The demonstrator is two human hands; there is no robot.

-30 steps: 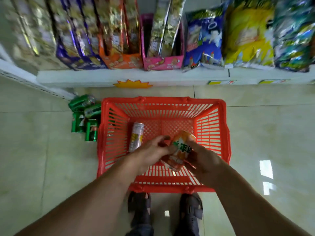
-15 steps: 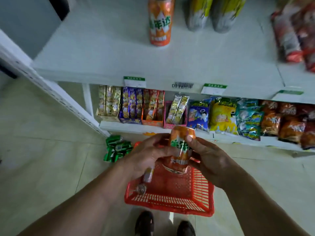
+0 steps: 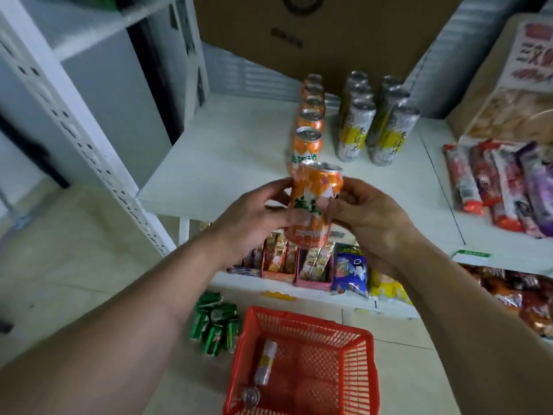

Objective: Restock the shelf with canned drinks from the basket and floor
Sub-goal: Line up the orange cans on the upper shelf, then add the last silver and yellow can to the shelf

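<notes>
An orange can is held upright between both hands, just in front of the white shelf. My left hand grips its left side and my right hand grips its right side. Behind it on the shelf stands a row of several orange cans. Two rows of tall silver-and-yellow cans stand to the right of them. On the floor below, the red basket holds a slim silver-and-yellow can lying down. Several green cans lie on the floor left of the basket.
A cardboard box stands at the back of the shelf. Snack packets lie on the shelf at the right. The lower shelf carries snack boxes and bags. A white perforated upright runs down the left.
Both hands lifted the orange can out of the basket up to shelf height. My view rose from the floor to the shelf with the cans.
</notes>
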